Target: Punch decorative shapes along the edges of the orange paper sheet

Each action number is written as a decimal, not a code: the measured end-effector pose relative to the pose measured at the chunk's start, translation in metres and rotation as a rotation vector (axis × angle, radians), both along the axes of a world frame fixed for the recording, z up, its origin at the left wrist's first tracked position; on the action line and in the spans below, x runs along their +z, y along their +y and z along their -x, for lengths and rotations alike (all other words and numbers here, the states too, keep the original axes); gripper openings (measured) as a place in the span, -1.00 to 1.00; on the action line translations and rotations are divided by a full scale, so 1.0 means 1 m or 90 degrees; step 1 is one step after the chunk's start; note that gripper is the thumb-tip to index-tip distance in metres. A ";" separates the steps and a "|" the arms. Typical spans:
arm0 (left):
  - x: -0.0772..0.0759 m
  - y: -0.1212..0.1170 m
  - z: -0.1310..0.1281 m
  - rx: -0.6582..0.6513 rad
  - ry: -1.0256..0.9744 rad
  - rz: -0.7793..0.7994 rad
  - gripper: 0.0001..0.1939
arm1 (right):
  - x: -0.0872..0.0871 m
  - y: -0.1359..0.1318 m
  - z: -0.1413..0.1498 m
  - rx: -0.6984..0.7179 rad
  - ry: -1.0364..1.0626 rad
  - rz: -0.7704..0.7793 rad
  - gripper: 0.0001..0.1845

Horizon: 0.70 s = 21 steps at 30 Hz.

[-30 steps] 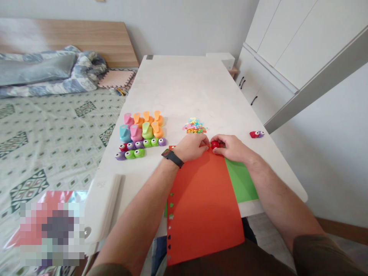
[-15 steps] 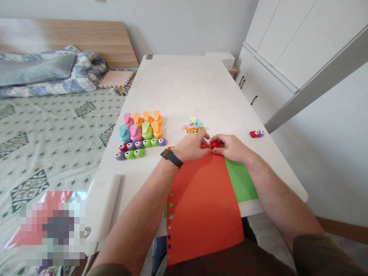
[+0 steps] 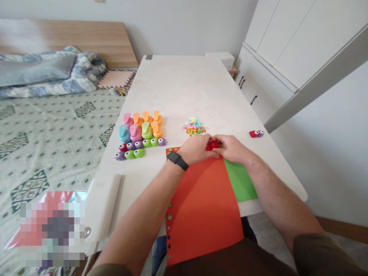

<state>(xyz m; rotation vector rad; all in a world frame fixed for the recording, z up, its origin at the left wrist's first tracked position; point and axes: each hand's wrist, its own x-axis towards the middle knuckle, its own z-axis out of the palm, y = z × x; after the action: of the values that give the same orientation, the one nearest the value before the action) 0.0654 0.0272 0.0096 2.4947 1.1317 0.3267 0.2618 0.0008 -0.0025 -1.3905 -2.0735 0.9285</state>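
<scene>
The left hand (image 3: 197,150) has slid right to the red punch (image 3: 213,145), now clamped between both hands at the orange sheet's (image 3: 204,199) far edge, toward the desk's (image 3: 184,88) near edge; the right hand (image 3: 234,148) has barely moved.

grey-white wall (image 3: 178,27), wooden headboard (image 3: 71,38), white cabinets (image 3: 304,38) at right.
</scene>
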 end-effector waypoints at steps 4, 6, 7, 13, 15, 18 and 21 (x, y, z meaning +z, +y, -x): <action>-0.003 0.001 0.001 -0.010 0.021 -0.018 -0.45 | -0.002 0.000 0.001 0.002 0.004 -0.001 -0.66; -0.003 0.001 0.001 -0.018 0.022 -0.021 -0.46 | -0.003 -0.001 0.002 0.004 -0.005 -0.006 -0.67; -0.004 0.002 0.001 -0.022 0.022 -0.021 -0.47 | -0.003 -0.001 0.002 0.004 -0.009 -0.011 -0.68; -0.006 0.002 0.001 -0.037 0.010 -0.016 -0.52 | -0.004 -0.001 0.004 -0.001 -0.021 -0.024 -0.68; -0.006 0.002 0.001 -0.038 0.005 -0.012 -0.52 | -0.004 -0.001 0.005 -0.005 -0.029 -0.032 -0.69; -0.005 0.002 0.001 -0.036 0.001 -0.005 -0.55 | -0.004 -0.001 0.005 -0.006 -0.032 -0.038 -0.72; -0.005 0.003 0.001 -0.036 -0.003 0.001 -0.57 | -0.003 -0.001 0.006 -0.010 -0.027 -0.033 -0.75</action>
<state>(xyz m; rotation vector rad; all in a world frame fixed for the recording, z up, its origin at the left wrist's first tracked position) 0.0641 0.0307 0.0049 2.5178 1.0561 0.3165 0.2556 -0.0002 -0.0060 -1.4096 -2.0997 0.8393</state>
